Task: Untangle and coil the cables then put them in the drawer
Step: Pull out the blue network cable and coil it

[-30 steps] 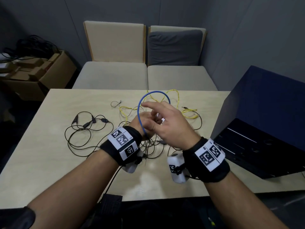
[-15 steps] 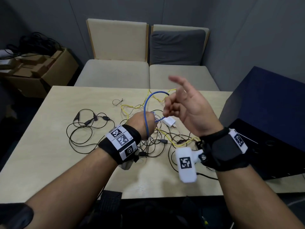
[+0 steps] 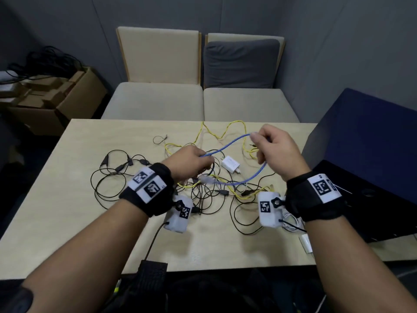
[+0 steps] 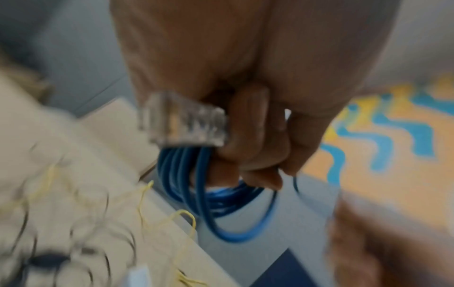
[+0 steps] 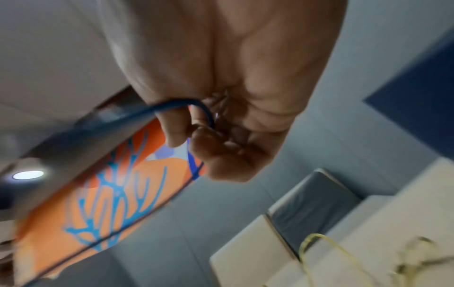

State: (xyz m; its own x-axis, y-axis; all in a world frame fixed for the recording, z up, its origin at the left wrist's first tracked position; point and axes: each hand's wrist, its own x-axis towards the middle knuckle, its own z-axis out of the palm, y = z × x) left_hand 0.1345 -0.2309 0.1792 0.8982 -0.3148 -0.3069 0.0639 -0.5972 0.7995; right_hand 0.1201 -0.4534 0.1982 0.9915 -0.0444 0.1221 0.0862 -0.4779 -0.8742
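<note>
Holding several finished turns of the blue cable in a closed fist, the left hand works as the fixed core of the coil, and the clear plug at the cable end sticks out beside its curled fingers; this end is probably kept there so the turns cannot slip apart. The right hand is raised a little higher and to the side, and its thumb and curled fingers pinch the free part of the same cable, so one wide loop hangs between the two hands, above the table. I judge that this loop is pulled out to give slack for one more turn. Under the hands lies the rest of the tangle: a yellow cable that runs toward the far edge, thin black cables to the left and near side, and a white charger in the middle. The hanging loop passes just over this heap, so it may catch a black or yellow strand. The dark blue cabinet stands at the right of the table; I cannot see clearly if its drawer is open
</note>
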